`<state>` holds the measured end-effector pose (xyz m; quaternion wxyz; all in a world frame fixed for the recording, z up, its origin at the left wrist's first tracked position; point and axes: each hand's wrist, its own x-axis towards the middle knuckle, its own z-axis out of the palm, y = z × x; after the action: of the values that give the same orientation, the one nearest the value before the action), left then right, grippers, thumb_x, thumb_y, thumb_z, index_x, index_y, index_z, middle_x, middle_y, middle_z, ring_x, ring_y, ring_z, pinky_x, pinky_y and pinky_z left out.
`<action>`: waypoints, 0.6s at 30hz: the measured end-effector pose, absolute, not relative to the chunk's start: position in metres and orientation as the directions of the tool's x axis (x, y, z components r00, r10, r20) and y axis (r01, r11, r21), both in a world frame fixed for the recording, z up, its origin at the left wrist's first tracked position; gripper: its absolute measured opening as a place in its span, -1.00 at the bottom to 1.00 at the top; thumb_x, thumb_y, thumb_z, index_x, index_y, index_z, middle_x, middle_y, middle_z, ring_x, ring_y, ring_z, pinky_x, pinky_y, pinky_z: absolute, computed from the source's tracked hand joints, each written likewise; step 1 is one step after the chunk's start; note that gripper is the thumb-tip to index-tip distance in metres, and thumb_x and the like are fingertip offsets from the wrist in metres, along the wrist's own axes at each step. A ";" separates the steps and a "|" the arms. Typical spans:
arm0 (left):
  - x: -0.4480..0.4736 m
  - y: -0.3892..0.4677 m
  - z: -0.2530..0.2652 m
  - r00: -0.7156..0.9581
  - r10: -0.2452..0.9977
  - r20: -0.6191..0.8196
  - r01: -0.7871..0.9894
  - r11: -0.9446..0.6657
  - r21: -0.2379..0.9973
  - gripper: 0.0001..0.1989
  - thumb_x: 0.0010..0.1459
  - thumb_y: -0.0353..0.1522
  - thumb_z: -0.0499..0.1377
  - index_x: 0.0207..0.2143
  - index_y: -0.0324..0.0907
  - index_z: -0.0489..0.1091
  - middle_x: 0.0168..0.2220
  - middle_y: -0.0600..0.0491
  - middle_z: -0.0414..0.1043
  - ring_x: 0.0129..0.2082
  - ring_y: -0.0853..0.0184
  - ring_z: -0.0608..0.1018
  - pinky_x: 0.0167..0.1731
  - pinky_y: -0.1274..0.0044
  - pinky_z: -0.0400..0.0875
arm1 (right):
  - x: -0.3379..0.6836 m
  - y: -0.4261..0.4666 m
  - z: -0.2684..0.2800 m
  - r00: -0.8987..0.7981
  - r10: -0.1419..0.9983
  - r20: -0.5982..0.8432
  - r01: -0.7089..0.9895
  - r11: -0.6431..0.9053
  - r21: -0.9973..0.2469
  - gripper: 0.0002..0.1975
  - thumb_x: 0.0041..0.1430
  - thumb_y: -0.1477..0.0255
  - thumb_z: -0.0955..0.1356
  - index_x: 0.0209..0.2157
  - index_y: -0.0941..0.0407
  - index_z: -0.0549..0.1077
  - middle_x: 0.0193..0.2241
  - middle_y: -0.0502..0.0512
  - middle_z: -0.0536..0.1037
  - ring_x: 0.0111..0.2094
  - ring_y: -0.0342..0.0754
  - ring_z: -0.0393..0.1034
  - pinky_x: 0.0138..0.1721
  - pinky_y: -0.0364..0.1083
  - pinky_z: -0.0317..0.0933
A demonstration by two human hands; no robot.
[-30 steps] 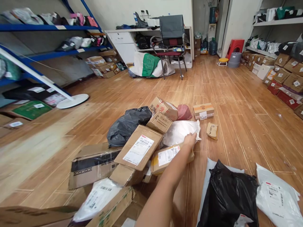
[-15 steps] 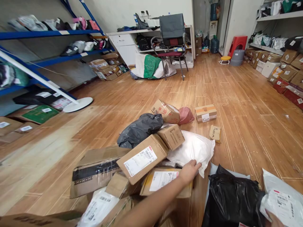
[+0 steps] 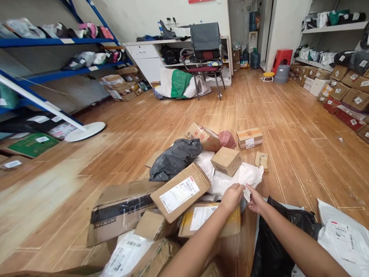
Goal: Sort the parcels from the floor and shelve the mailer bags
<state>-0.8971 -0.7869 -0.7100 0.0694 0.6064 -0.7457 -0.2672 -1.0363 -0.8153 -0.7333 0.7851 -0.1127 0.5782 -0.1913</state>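
White parcel point(image 3: 245, 177) is lying at four o'clock, left hand point(image 3: 232, 197) and right hand point(image 3: 255, 200) pinching its near edge, so any hard tug is risking tipping off the small box point(image 3: 226, 161) sitting on it at eleven o'clock.

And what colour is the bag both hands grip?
The bag is white, clearest in the head view.

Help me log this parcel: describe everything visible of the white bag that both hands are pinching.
The white bag looks like soft, thin plastic, wrinkled and slightly bulging, with no label on the part that shows. It lies in the pile, beyond the yellow-taped box. The left-hand grip and right-hand grip pinch its near edge, bunched into a crumpled tip. A small brown box appears to rest on it, hiding part.
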 end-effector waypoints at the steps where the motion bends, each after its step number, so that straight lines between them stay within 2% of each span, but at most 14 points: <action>1: -0.895 -0.784 -0.706 -0.267 -0.942 -0.205 -0.878 0.149 0.456 -0.69 0.36 -0.51 0.03 -0.01 -0.18 0.52 -0.05 -0.16 0.59 0.01 0.11 0.61 0.04 0.36 0.49 | -1.035 -0.809 -0.732 0.231 -0.453 -0.861 0.193 0.889 -0.416 -0.44 0.42 0.04 0.33 -0.56 0.11 0.25 -0.75 -0.16 0.23 -0.76 -0.35 -0.12 -0.72 -0.32 -0.29; 2: -0.894 -0.782 -0.702 -0.271 -0.946 -0.180 -0.882 0.169 0.439 -0.70 0.38 -0.50 0.03 -0.03 -0.17 0.53 -0.09 -0.15 0.60 -0.03 0.12 0.62 0.00 0.37 0.50 | -1.035 -0.804 -0.730 0.216 -0.492 -0.843 0.211 0.867 -0.452 -0.42 0.35 0.03 0.40 -0.59 0.10 0.23 -0.76 -0.18 0.21 -0.76 -0.35 -0.12 -0.72 -0.32 -0.27; 4: -0.892 -0.781 -0.691 -0.252 -0.964 -0.083 -0.877 0.191 0.440 -0.71 0.39 -0.49 0.05 -0.06 -0.15 0.56 -0.16 -0.11 0.60 -0.11 0.15 0.63 -0.08 0.41 0.51 | -1.033 -0.799 -0.719 0.194 -0.613 -0.766 0.244 0.786 -0.568 -0.33 0.05 -0.07 0.55 -0.65 0.08 0.18 -0.80 -0.20 0.14 -0.76 -0.35 -0.12 -0.72 -0.28 -0.22; 6: -0.891 -0.785 -0.678 -0.204 -0.976 0.081 -0.855 0.218 0.470 -0.73 0.38 -0.50 0.08 -0.11 -0.12 0.58 -0.25 -0.05 0.59 -0.18 0.20 0.64 -0.16 0.46 0.51 | -1.030 -0.802 -0.701 0.177 -0.734 -0.656 0.280 0.676 -0.681 -0.27 -0.31 -0.15 0.62 -0.70 0.05 0.17 -0.83 -0.23 0.07 -0.76 -0.34 -0.14 -0.71 -0.23 -0.18; 8: -0.889 -0.790 -0.660 -0.138 -0.945 0.295 -0.825 0.275 0.494 -0.74 0.36 -0.51 0.10 -0.17 -0.10 0.58 -0.32 0.00 0.59 -0.25 0.25 0.64 -0.23 0.50 0.50 | -1.025 -0.810 -0.678 0.165 -0.814 -0.557 0.299 0.579 -0.758 -0.26 -0.50 -0.18 0.63 -0.72 0.04 0.19 -0.84 -0.23 0.08 -0.75 -0.32 -0.11 -0.70 -0.21 -0.14; 10: -0.888 -0.794 -0.636 -0.069 -0.858 0.509 -0.793 0.356 0.493 -0.75 0.35 -0.52 0.11 -0.22 -0.11 0.58 -0.37 0.03 0.59 -0.33 0.29 0.63 -0.29 0.52 0.50 | -1.022 -0.817 -0.649 0.144 -0.885 -0.442 0.281 0.465 -0.840 -0.27 -0.43 -0.21 0.60 -0.73 0.04 0.20 -0.84 -0.20 0.12 -0.75 -0.30 -0.06 -0.69 -0.19 -0.10; 13: -0.897 -0.793 -0.591 0.044 -0.675 0.736 -0.745 0.469 0.474 -0.76 0.38 -0.52 0.11 -0.25 -0.14 0.56 -0.42 0.07 0.60 -0.43 0.36 0.61 -0.37 0.56 0.48 | -1.029 -0.820 -0.602 0.130 -0.973 -0.191 0.187 0.213 -0.959 -0.27 -0.13 -0.26 0.50 -0.77 0.04 0.20 -0.85 -0.12 0.17 -0.76 -0.24 0.02 -0.69 -0.16 -0.02; 15: -0.914 -0.789 -0.557 0.110 -0.587 0.802 -0.706 0.521 0.479 -0.78 0.38 -0.53 0.12 -0.24 -0.15 0.54 -0.43 0.09 0.61 -0.46 0.39 0.60 -0.40 0.57 0.47 | -1.047 -0.817 -0.571 0.092 -0.993 -0.074 0.139 0.087 -0.987 -0.29 -0.03 -0.22 0.49 -0.76 0.04 0.23 -0.86 -0.10 0.19 -0.78 -0.22 0.06 -0.71 -0.16 0.04; 18: -0.962 -0.787 -0.506 0.145 -0.528 0.837 -0.570 0.647 0.506 -0.80 0.39 -0.54 0.13 -0.19 -0.16 0.53 -0.39 0.10 0.64 -0.43 0.42 0.61 -0.36 0.58 0.50 | -1.096 -0.808 -0.522 -0.144 -0.988 0.057 0.105 -0.073 -0.992 -0.36 0.02 -0.10 0.55 -0.72 0.05 0.28 -0.86 -0.14 0.18 -0.82 -0.21 0.01 -0.80 -0.17 -0.06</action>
<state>-0.9617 -0.7866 -0.5064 0.6293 0.4199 -0.6537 0.0169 -1.0964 -0.8081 -0.5217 0.4737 -0.4512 0.4892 -0.5768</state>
